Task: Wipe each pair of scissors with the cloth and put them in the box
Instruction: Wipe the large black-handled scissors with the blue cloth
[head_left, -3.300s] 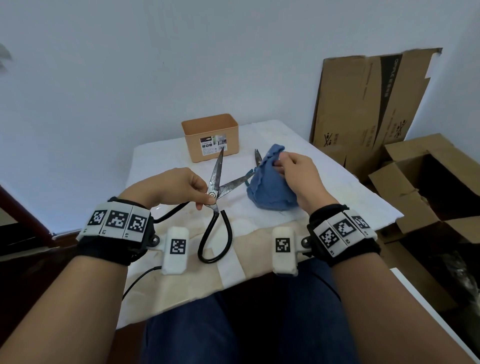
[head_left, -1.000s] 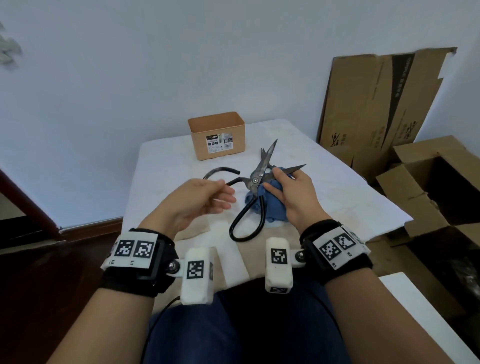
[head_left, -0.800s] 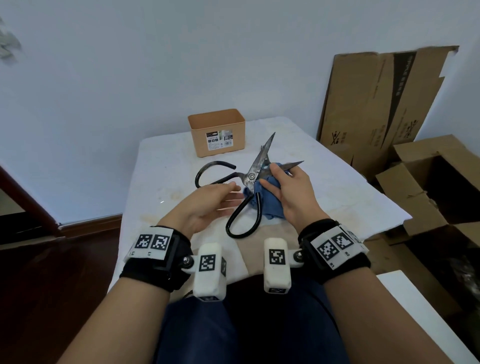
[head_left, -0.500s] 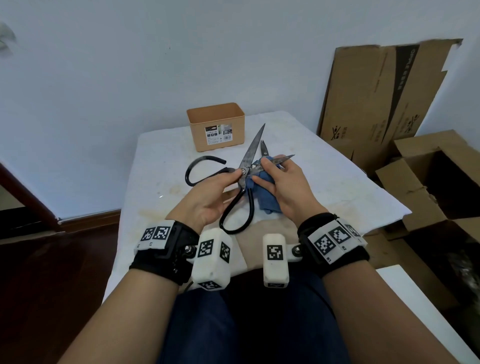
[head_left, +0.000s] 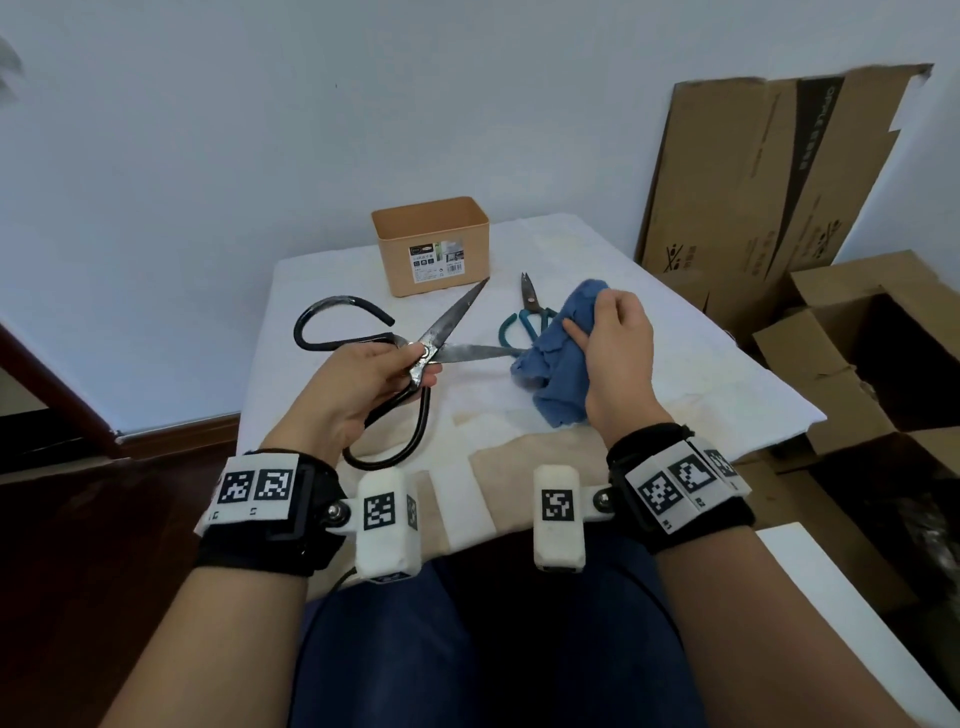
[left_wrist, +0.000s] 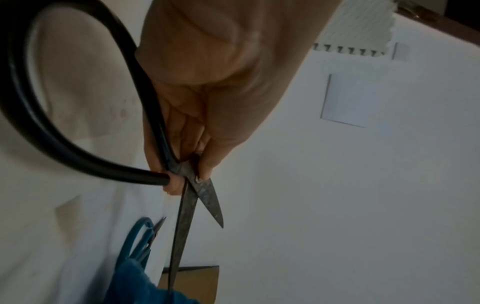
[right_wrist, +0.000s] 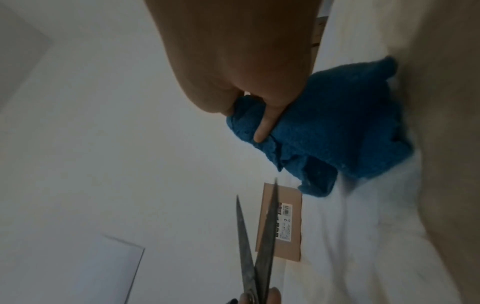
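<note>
Scissors, large, black-handled with dull steel blades (head_left: 441, 338), open, held above the white-covered table (head_left: 675, 374); left hand (head_left: 363, 384) pinches their pivot. Right hand (head_left: 613, 353) grips a crumpled blue cloth (head_left: 556, 374), hiding one blade tip. Small teal-handled scissors (head_left: 527, 312), partly covered by cloth, lie near the far edge beside the tan plastic box (head_left: 431, 249). Cardboard cartons (head_left: 779, 171) stand rightward.

Flattened cardboard (head_left: 774, 171) against the wall, open cardboard boxes (head_left: 857, 364) right of the white-covered table (head_left: 675, 364)

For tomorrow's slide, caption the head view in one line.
Left hand holds open black scissors; right hand grips the blue cloth.
</note>
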